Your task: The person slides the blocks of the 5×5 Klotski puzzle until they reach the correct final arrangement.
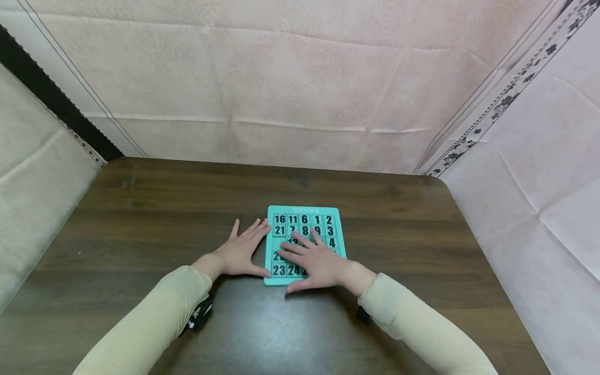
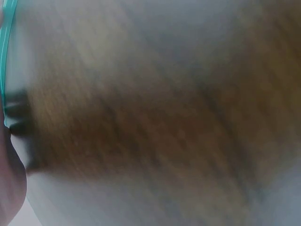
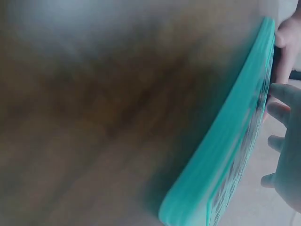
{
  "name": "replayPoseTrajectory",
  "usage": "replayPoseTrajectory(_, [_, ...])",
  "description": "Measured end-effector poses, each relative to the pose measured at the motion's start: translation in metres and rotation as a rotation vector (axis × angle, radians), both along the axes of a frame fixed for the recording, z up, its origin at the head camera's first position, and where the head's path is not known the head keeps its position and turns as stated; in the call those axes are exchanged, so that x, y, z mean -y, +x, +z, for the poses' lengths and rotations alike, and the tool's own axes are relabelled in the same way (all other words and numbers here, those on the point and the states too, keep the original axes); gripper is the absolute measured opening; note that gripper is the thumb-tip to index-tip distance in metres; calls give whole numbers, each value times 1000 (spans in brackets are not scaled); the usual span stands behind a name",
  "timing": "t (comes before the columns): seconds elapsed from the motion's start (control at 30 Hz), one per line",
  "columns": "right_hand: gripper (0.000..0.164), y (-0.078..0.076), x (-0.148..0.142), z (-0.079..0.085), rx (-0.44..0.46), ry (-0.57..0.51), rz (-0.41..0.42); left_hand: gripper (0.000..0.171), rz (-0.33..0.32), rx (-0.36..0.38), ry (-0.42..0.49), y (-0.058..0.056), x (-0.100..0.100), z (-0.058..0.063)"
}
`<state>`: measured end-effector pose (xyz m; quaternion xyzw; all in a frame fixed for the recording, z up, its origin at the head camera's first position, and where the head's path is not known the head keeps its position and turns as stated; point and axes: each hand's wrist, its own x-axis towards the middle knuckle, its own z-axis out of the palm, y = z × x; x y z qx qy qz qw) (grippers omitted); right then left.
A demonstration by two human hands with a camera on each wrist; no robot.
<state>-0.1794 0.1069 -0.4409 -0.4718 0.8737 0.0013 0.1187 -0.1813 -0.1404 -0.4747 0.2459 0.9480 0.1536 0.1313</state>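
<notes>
A turquoise number slide puzzle (image 1: 303, 210) with black numerals on square tiles lies flat on the wooden table. At its left edge, my left hand (image 1: 241, 255) has its fingers spread, the fingertips and thumb tip right at the frame. My right hand (image 1: 319, 264) is over the lower right part of the board, fingers extended across the tiles, hiding several numbers. In the right wrist view the puzzle's thick side (image 3: 221, 141) slants across, with the fingers over its tile face. Only a sliver of the turquoise edge (image 2: 5, 42) shows in the left wrist view, beside part of the left hand.
The brown wooden table (image 1: 187, 192) extends around the puzzle. A pale patterned cloth (image 1: 290, 88) hangs behind its far edge, with similar cloth at both sides. Dark devices sit at both wrists, the left wrist device (image 1: 199, 314) showing more clearly.
</notes>
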Motion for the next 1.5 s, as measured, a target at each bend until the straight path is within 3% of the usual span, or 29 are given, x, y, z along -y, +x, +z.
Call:
replayPoseTrajectory(0.27, [86, -22, 8, 3, 18, 35, -110, 114, 4, 5, 4, 0, 0, 0])
replayPoseTrajectory(0.5, [87, -30, 12, -2, 31, 87, -142, 114, 3, 6, -3, 0, 0, 0])
replayPoseTrajectory(1.23, [89, -10, 6, -3, -10, 82, -68, 113, 1, -4, -2, 1, 0, 0])
replayPoseTrajectory(1.5, [88, -9, 5, -3, -29, 72, -53, 114, 6, 3, -7, 1, -1, 1])
